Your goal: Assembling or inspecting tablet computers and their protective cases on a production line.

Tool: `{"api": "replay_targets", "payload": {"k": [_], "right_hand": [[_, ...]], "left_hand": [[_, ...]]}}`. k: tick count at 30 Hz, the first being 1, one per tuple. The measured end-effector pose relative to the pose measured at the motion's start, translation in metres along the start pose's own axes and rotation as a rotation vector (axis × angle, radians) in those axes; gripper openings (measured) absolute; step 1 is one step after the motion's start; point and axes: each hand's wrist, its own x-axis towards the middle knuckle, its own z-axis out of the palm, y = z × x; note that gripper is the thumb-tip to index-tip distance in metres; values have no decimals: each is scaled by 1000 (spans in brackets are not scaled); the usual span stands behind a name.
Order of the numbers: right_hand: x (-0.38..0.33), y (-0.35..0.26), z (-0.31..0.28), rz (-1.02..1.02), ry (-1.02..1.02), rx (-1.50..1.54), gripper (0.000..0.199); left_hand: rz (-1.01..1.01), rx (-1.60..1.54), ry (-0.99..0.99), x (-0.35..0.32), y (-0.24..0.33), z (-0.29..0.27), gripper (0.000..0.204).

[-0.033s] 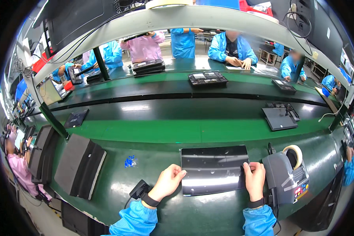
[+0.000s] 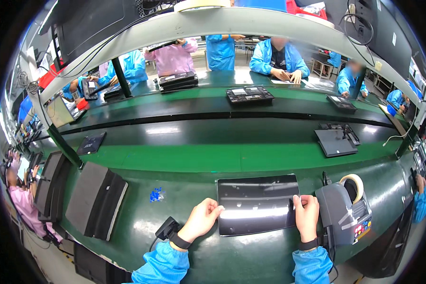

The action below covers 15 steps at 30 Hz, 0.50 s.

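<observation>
A glossy black screen panel (image 2: 255,194), rectangular and thin, is between my hands just over the green bench, with a bright band of light reflected across it. My left hand (image 2: 201,220) pinches its left edge between thumb and fingers. At the right edge, my right hand (image 2: 307,215) grips the panel the same way. Close beside my right hand stands a grey tape dispenser (image 2: 338,213) with coloured buttons and a roll of cream tape (image 2: 354,187). Whether the panel touches the bench underneath, I cannot tell.
Black foam blocks (image 2: 92,199) stand at the left, near small blue pieces (image 2: 156,194). A black device (image 2: 166,228) with a cable lies by my left wrist. Beyond, a green conveyor (image 2: 189,158) carries a dark panel (image 2: 337,142). A grey shelf beam (image 2: 251,18) crosses overhead; co-workers sit opposite.
The reflected light band on the screen panel has shifted slightly upward, so its tilt differs a little. Both hands keep their places on its edges.
</observation>
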Motion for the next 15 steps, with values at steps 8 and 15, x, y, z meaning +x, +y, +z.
{"api": "replay_targets", "payload": {"k": [8, 15], "right_hand": [[-8, -5, 5, 196, -131, 179, 42], [-7, -17, 2, 199, -231, 202, 43]], "left_hand": [[-106, 78, -116, -6, 18, -36, 22], [33, 308, 85, -15, 36, -41, 36]]}}
